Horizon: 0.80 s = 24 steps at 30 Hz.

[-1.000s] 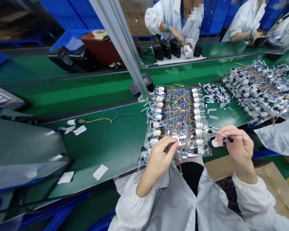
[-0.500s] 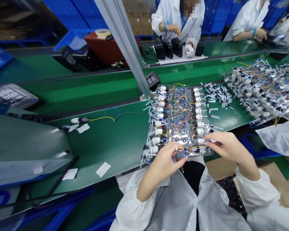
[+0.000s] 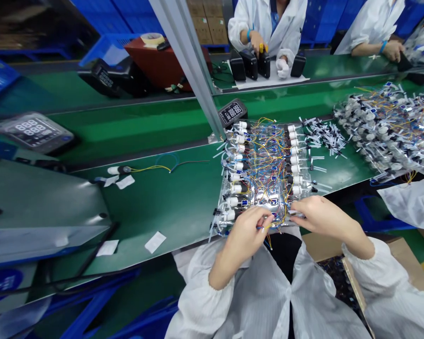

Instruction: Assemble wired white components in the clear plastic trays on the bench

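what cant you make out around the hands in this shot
Head view only:
- What lies under the fingers of the left hand and right hand: hidden by the hands themselves.
- Any markings on the small blue parts: too small.
- What is inside the cardboard box: mostly hidden by the right sleeve.

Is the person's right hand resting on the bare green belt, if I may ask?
No, the right hand lies over the near edge of the clear plastic sheet of wired white-capped parts, beside the left hand.
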Tool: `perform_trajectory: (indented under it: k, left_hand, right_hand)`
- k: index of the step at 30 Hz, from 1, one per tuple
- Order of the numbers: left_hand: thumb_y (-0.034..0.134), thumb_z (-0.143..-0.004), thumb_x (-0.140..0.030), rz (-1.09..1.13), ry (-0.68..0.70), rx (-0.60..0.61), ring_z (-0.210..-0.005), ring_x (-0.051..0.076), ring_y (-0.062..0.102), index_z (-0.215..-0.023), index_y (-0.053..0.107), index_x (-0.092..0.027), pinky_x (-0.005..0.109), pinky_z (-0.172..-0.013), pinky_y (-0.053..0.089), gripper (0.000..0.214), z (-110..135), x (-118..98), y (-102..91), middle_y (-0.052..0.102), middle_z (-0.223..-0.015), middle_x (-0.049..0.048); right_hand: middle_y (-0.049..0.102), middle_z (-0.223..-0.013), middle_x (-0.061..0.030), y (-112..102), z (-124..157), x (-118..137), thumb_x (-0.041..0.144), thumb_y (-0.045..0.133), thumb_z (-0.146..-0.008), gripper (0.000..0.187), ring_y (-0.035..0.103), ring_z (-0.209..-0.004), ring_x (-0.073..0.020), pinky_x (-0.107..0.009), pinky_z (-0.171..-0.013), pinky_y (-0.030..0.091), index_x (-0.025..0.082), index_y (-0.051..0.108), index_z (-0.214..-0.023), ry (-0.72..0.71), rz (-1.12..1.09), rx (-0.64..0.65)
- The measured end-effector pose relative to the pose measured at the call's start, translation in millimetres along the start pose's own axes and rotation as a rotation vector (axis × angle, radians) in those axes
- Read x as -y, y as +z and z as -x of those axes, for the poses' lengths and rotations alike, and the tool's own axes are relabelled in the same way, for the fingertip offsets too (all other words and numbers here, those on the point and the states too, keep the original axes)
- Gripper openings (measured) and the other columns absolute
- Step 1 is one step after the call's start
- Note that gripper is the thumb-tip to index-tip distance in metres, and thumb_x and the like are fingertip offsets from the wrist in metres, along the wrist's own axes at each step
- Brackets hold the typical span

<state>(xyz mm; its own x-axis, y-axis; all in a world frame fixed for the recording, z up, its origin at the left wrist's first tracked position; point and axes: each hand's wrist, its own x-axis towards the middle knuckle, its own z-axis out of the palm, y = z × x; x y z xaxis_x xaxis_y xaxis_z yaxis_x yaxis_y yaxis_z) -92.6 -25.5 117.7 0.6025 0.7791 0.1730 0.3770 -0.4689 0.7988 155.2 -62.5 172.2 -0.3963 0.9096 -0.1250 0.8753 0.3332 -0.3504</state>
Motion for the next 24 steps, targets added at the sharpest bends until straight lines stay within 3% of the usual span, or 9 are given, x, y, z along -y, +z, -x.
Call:
perform_trajectory:
  k: [8, 15, 17, 21, 24]
  left_hand:
    - [0.055, -0.104, -0.025, 0.147, -0.072, 0.04, -0.072, 0.016, 0.061, -0.094, 0.062, -0.021, 0.03, -0.07, 0.044, 0.013, -0.4, -1.7, 9.3, 0.066, -0.081, 0.0012]
    - [0.053, -0.105, -0.027, 0.254, -0.155, 0.065, -0.078, 0.017, 0.066, -0.098, 0.06, -0.021, 0.03, -0.074, 0.047, 0.012, -3.5, -7.6, 10.7, 0.071, -0.087, 0.0028]
    - [0.053, -0.106, -0.028, 0.267, -0.155, 0.069, -0.077, 0.017, 0.065, -0.098, 0.06, -0.021, 0.03, -0.075, 0.047, 0.013, -4.0, -7.6, 10.9, 0.07, -0.086, 0.0022]
    - [0.058, -0.103, -0.028, 0.239, -0.141, 0.04, -0.069, 0.015, 0.061, -0.109, 0.063, -0.021, 0.027, -0.069, 0.045, 0.01, -4.8, -4.9, 11.8, 0.062, -0.076, -0.0027]
    - [0.064, -0.098, -0.024, 0.21, -0.119, -0.024, -0.067, 0.014, 0.059, -0.12, 0.063, -0.022, 0.026, -0.068, 0.045, 0.022, -6.5, -4.1, 11.9, 0.057, -0.073, -0.0054]
  right_hand:
    - [0.078, -0.094, -0.0022, -0.1, 3.8, 4.4, 0.03, 0.07, -0.101, 0.018, 0.073, -0.082, -0.0194, -0.029, -0.068, 0.04, 0.024, 0.069, -0.117, -0.047, -0.012, 0.075]
    - [0.077, -0.088, -0.001, 12.5, -3.1, 15.5, 0.026, 0.071, -0.1, 0.007, 0.071, -0.075, -0.0166, -0.028, -0.063, 0.036, 0.021, 0.068, -0.097, -0.131, -0.006, 0.051]
    - [0.077, -0.087, -0.0012, 15.0, -3.6, 16.2, 0.024, 0.071, -0.099, 0.009, 0.07, -0.074, -0.0163, -0.029, -0.063, 0.036, 0.02, 0.068, -0.092, -0.148, -0.004, 0.023]
    - [0.076, -0.085, -0.0012, 13.0, -2.0, 11.7, 0.022, 0.066, -0.101, 0.007, 0.069, -0.074, -0.0155, -0.028, -0.065, 0.038, 0.02, 0.073, -0.099, -0.171, -0.05, -0.119]
    - [0.076, -0.082, -0.0021, 5.7, -1.5, 6.1, 0.021, 0.063, -0.102, 0.012, 0.069, -0.073, -0.0154, -0.028, -0.066, 0.04, 0.019, 0.075, -0.099, -0.164, -0.064, -0.214]
